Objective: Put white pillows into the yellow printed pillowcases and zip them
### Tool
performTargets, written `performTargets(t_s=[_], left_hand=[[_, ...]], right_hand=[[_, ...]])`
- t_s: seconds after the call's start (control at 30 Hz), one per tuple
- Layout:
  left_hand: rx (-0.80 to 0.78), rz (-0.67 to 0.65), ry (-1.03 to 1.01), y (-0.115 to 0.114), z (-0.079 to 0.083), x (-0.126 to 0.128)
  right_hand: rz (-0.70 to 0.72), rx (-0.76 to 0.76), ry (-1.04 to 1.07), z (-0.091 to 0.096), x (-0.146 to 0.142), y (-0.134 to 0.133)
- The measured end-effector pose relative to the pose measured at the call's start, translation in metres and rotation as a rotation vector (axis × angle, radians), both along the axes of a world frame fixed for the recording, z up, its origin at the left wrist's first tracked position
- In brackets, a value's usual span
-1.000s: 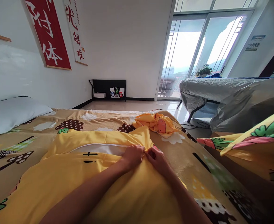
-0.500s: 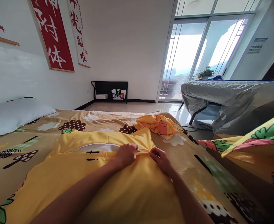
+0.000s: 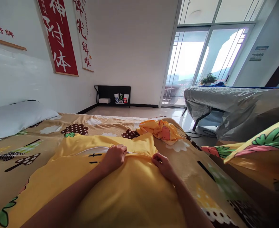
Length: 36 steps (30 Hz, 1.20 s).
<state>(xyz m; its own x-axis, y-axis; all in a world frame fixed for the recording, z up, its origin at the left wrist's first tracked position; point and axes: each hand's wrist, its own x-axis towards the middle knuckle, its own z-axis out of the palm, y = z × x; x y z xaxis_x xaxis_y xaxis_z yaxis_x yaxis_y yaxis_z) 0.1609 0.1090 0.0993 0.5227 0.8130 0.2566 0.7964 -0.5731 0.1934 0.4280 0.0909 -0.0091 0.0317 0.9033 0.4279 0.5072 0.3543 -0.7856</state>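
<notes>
A yellow pillow cover [image 3: 130, 190] lies across the bed in front of me, plump with its filling. Along its far part runs a zipper [image 3: 139, 154], closed to the right of my left hand. My left hand [image 3: 115, 156] is closed at the slider, pinching the zipper pull, which its fingers hide. Left of that hand the slit still gapes, and a white inner pillow [image 3: 94, 151] shows through. My right hand [image 3: 163, 165] pinches the cover's edge at the zipper's right end.
A crumpled orange-yellow cloth [image 3: 162, 129] lies beyond the cover on the patterned bedsheet [image 3: 187, 164]. At the left rests a white pillow [image 3: 22, 115]. More yellow printed fabric [image 3: 260, 152] sits at the right, near a plastic-covered table [image 3: 239, 98].
My left hand has slid leftward along the zipper, and the open slit has become shorter. My right hand keeps its hold at the right end. The view has tipped slightly upward.
</notes>
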Motion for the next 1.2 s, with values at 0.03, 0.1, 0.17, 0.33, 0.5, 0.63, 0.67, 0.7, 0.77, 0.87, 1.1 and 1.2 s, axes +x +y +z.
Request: performTargets(t_s=[0.03, 0.1, 0.17, 0.33, 0.5, 0.63, 0.67, 0.7, 0.77, 0.87, 1.1, 1.2], left_hand=[[0.006, 0.006, -0.006, 0.001, 0.0, -0.006], [0.013, 0.026, -0.029, 0.004, 0.0, -0.02], [0.022, 0.047, -0.071, 0.006, -0.001, -0.038], [0.041, 0.078, -0.195, 0.004, -0.002, -0.081], [0.018, 0.086, -0.247, 0.0, -0.003, -0.089], [0.009, 0.087, -0.26, 0.0, -0.001, -0.083], [0.015, 0.092, -0.262, 0.0, -0.001, -0.083], [0.021, 0.099, -0.265, 0.0, -0.001, -0.083], [0.035, 0.115, -0.265, 0.0, -0.003, -0.084], [0.044, 0.128, -0.258, 0.001, -0.009, -0.089], [0.02, 0.107, -0.266, 0.002, -0.013, -0.099], [0.006, 0.116, -0.271, 0.003, -0.01, -0.109]], right_hand=[[0.0, 0.008, -0.011, -0.001, 0.0, 0.0], [-0.002, 0.028, -0.04, -0.002, -0.001, 0.001], [-0.006, 0.054, -0.075, -0.002, -0.002, 0.001], [-0.077, 0.15, -0.169, 0.008, -0.005, -0.001], [-0.136, 0.286, -0.28, 0.047, -0.052, -0.01], [0.08, 0.292, -0.695, 0.09, -0.128, -0.008], [0.11, 0.277, -0.786, 0.098, -0.146, -0.005], [0.125, 0.266, -0.85, 0.104, -0.162, -0.002], [0.119, 0.268, -0.863, 0.107, -0.185, 0.006], [0.065, 0.295, -0.81, 0.095, -0.198, 0.016], [0.065, 0.336, -0.774, 0.065, -0.181, 0.019], [0.097, 0.36, -0.776, 0.065, -0.179, 0.019]])
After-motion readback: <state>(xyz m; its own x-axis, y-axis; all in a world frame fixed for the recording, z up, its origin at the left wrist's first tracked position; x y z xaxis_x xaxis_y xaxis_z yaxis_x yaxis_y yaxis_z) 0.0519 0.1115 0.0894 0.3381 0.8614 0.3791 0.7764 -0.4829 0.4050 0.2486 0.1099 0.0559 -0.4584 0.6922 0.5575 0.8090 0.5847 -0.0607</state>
